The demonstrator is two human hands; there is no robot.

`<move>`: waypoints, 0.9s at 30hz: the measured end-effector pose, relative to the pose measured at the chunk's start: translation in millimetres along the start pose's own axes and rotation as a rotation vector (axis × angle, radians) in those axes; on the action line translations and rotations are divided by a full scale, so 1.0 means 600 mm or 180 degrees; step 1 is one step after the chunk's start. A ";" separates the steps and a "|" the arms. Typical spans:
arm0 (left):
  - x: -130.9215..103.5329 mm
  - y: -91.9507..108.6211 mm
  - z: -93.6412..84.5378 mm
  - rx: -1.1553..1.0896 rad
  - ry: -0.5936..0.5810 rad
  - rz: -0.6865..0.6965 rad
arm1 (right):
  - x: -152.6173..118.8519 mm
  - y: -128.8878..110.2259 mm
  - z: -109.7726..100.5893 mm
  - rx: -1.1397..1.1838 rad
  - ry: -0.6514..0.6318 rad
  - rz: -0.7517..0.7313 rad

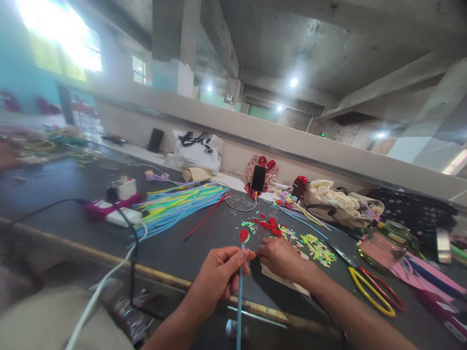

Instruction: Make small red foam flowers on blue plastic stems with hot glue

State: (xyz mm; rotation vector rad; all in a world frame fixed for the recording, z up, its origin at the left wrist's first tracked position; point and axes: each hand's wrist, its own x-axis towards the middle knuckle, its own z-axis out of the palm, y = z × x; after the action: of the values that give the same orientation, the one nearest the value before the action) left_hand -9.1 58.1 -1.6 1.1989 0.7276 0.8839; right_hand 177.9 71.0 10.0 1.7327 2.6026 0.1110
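Note:
My left hand (226,266) is closed around a light blue pipe cleaner stem (239,306), which hangs down past the table edge. At the stem's top sits a small red piece (243,236) with a bit of pale green beside it. Just to the right, my right hand (279,255) has its fingers drawn together over a beige piece of card or paper (280,278); whatever they pinch is hidden. Beyond the hands lie cut red pieces (272,226), small green pieces (249,225) and a heap of yellow-green pieces (318,249).
Scissors (368,287) with yellow and red handles lie at the right, near a greenish glass jar (386,243). A bundle of pipe cleaners (182,206) and a purple-and-white power strip (113,209) with cables are leftward. A phone (258,178) stands at the back.

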 end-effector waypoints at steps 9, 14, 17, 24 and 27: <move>0.004 -0.009 -0.003 -0.0010 0.0040 -0.0116 | 0.021 0.013 0.003 0.2180 0.0252 0.0440; 0.007 -0.008 -0.003 0.0042 0.0096 -0.0105 | 0.006 -0.018 -0.026 0.3458 0.0321 0.0648; 0.007 -0.010 -0.003 -0.0013 0.0161 -0.0111 | -0.006 -0.041 -0.040 0.3979 0.0316 0.0694; 0.003 -0.012 -0.002 -0.0081 0.0143 -0.0051 | -0.014 -0.065 -0.043 0.4627 0.0238 0.0867; 0.001 -0.009 0.002 0.0003 0.0253 0.0043 | -0.014 -0.073 -0.041 0.4780 0.0242 0.0920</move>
State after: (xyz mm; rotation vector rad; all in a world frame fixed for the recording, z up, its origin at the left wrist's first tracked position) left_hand -7.2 57.3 -6.7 1.1760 0.7846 0.9468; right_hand 139.7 44.9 31.1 2.2232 2.3986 -2.2600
